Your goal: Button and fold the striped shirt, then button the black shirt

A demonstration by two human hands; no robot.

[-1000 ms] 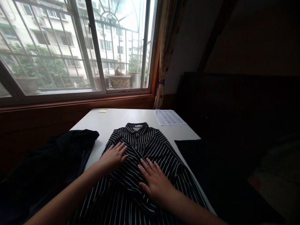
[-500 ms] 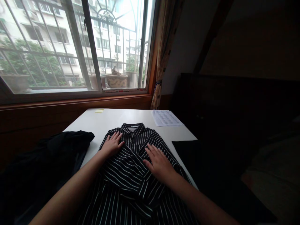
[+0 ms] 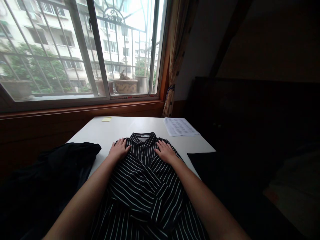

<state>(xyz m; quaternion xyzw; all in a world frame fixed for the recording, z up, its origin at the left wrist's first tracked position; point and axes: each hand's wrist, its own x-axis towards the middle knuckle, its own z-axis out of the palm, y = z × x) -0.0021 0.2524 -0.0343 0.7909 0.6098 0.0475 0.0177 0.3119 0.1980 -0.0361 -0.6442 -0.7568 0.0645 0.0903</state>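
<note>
A black shirt with white stripes (image 3: 140, 186) lies on the white table (image 3: 120, 125), its collar at the far end and its sleeves folded across the front. Flat on the shirt's left shoulder area rests my left hand (image 3: 119, 148), fingers spread. My right hand (image 3: 166, 150) lies on the opposite shoulder beside the collar, its fingers also stretched out. Neither hand grips the cloth. The shirt's lower end runs out of view at the bottom.
Dark clothing (image 3: 55, 170) is heaped at the left table edge, and a dark cloth (image 3: 212, 166) lies along the right edge. Printed papers (image 3: 181, 127) lie at the far right corner, a yellow sticky note (image 3: 106, 119) at the far left. Beyond is a window (image 3: 125, 50).
My right hand has moved forward over the shirt, from the folded sleeves up to the shoulder near the collar. My left hand has stayed almost in place on the other shoulder.
</note>
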